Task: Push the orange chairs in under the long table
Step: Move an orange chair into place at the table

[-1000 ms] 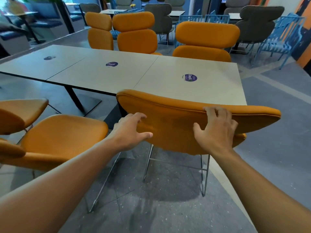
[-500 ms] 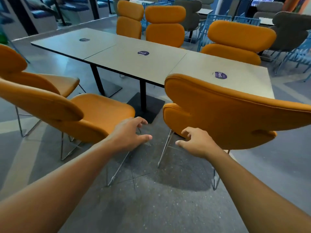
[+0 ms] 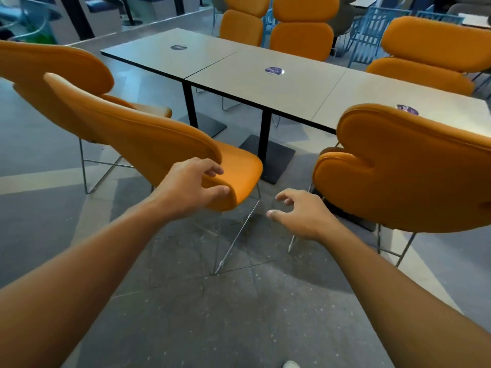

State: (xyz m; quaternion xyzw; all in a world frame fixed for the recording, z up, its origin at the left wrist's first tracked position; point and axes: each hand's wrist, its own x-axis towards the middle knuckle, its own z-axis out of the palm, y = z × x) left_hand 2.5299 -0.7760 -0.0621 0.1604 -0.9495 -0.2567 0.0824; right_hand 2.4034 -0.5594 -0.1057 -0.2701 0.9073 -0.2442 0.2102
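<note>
We see left grip (image 3: 194, 185) cupped at middle chair (image 3: 148, 139) backrest edge, hold unclear; right grip (image 3: 300, 211) loose, empty. Chair likely light, stiff: push backrest top.

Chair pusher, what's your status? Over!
Left grip open, at back of middle chair. Right grip open, empty. Chair not yet under long table; black pedestal ahead.

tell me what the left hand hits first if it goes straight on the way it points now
The middle chair. The left hand points at the right end of its backrest, just above the seat. The fingertips overlap that edge in the picture, but depth is unclear, so I cannot tell whether they touch.
</note>
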